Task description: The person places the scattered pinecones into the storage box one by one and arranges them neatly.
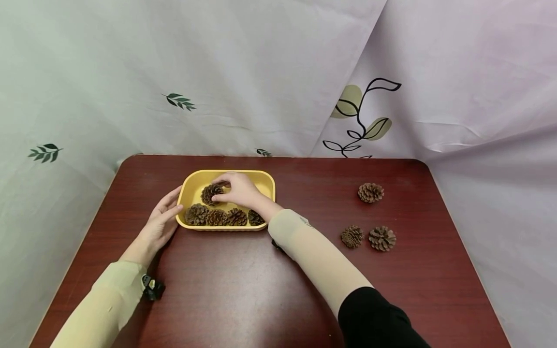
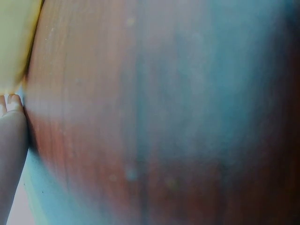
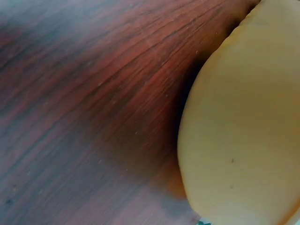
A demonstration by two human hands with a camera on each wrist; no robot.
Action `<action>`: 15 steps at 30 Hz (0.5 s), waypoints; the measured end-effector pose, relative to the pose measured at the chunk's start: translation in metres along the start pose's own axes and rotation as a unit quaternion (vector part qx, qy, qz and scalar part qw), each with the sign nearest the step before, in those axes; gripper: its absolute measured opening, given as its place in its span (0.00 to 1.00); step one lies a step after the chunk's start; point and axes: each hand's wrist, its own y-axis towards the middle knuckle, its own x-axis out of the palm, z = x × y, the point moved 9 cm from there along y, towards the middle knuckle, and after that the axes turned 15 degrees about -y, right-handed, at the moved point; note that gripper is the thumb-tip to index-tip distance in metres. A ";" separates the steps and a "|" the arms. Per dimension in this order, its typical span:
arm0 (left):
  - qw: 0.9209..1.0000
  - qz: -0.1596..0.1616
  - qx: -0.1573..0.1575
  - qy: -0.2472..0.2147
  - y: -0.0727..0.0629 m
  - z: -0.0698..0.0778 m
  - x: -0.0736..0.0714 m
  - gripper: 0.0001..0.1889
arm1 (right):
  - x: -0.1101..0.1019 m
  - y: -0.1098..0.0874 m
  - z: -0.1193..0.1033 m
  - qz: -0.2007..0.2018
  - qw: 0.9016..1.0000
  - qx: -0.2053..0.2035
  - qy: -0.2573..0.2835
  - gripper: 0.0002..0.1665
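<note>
Pinecone (image 1: 210, 194) pinched in right hand (image 1: 241, 189), inside yellow tray (image 1: 262, 181), just behind a row of four cones (image 1: 217, 217); right wrist (image 1: 268, 208) partly hides the end one. Left hand (image 1: 158, 224) — fingers extended — touches tray's left end. Right sleeve (image 1: 322, 251) mark unreadable. Three loose cones (image 1: 352, 237) on table (image 1: 217, 290), rightward.

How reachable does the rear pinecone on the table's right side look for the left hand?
Probably not readily: the left hand is against the left end of the tray, and the tray and right arm lie between it and that pinecone.
</note>
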 end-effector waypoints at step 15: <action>1.000 0.007 -0.005 0.014 -0.001 0.000 0.001 0.26 | 0.011 0.009 -0.012 -0.008 1.000 0.009 -0.029 0.29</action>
